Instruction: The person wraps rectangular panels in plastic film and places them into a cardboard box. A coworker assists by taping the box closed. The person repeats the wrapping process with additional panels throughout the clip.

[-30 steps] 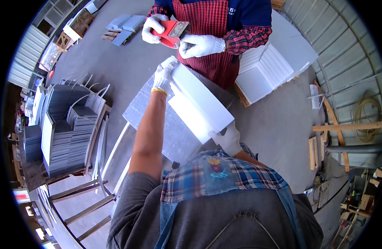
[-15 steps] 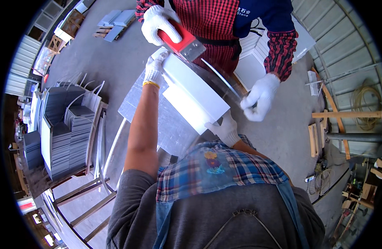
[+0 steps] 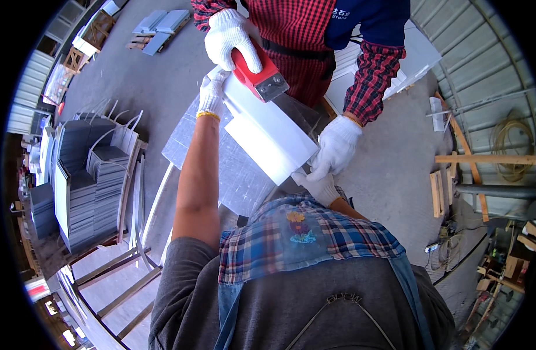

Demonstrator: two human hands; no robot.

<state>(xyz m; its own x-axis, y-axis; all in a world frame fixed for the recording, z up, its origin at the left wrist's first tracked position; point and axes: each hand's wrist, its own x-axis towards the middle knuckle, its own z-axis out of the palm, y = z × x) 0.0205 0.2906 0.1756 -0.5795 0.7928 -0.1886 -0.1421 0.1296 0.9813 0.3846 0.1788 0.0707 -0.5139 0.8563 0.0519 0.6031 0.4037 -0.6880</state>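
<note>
white rectangular slab (image 3: 268,131), smooth and flat like a cut panel, lies tilted between the person's two gloved hands above a grey sheet-covered table (image 3: 233,175). left hand (image 3: 211,96), in a white knit glove, is closed on the slab's far corner; right hand (image 3: 320,185), also gloved, grips the near corner close to the chest. across from these hands a co-worker's gloved hand (image 3: 230,36) presses a red-handled scraper (image 3: 261,77) onto the slab's far end, while their other gloved hand (image 3: 336,146) steadies the near edge just beside the right hand. the step in hand looks like steadying the slab for scraping; the next move calls for a firm, level hold against the tool's push.
</note>
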